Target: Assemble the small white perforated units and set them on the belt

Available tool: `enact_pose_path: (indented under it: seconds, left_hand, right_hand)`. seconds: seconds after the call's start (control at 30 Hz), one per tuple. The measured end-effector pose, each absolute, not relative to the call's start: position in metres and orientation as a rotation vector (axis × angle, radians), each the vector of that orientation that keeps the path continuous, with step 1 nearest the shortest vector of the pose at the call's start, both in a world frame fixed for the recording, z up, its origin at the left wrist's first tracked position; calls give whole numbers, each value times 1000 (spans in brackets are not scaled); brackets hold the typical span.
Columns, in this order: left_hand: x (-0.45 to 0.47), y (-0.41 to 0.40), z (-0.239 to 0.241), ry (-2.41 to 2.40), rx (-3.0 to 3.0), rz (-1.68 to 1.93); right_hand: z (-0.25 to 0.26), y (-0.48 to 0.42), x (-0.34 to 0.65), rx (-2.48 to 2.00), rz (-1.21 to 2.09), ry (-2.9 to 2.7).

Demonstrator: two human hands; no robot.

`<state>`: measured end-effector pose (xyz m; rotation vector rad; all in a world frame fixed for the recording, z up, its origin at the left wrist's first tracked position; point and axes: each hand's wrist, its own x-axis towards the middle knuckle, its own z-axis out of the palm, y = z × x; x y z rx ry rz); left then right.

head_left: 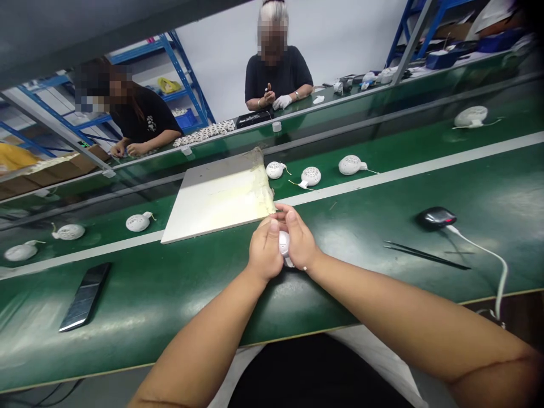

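My left hand [264, 252] and my right hand [301, 238] are closed together around a small white rounded device [284, 242], just above the green table. Both thumbs lie along its top, and the fingers mostly hide its sides. Just beyond my fingertips is the near right corner of a white board [221, 195] with a yellowed, worn right edge. Behind it to the right sit white round devices with slotted covers and short wires, one [275, 169] by the board, another [311, 176] beside it and a third [352, 165] farther right.
A dark phone [85, 296] lies at left. At right are black tweezers [427, 255] and a black device [436, 217] with a red light and white cable. More white devices [139, 221] lie along the grey strip [106, 242]. Two people [278, 73] work across the bench.
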<state>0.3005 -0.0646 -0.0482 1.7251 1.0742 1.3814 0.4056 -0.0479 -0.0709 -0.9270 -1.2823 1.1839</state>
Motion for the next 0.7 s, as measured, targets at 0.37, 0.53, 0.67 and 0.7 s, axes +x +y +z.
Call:
enact_pose_path:
  seconds: [0.37, 0.53, 0.67, 0.7]
  left_hand:
    - [266, -44, -55, 1038, 1369, 1435]
    - [259, -45, -56, 912, 1289, 1048]
    - [261, -53, -48, 841, 1651, 999]
    - [263, -55, -47, 815, 1725, 970]
  right_hand:
    - [-48, -35, 435, -974, 1012, -1775]
    - [-44, -31, 444, -774, 586, -1930]
    - [-45, -30, 443, -752, 902, -1544]
    - [-46, -28, 442, -754, 1033, -1493]
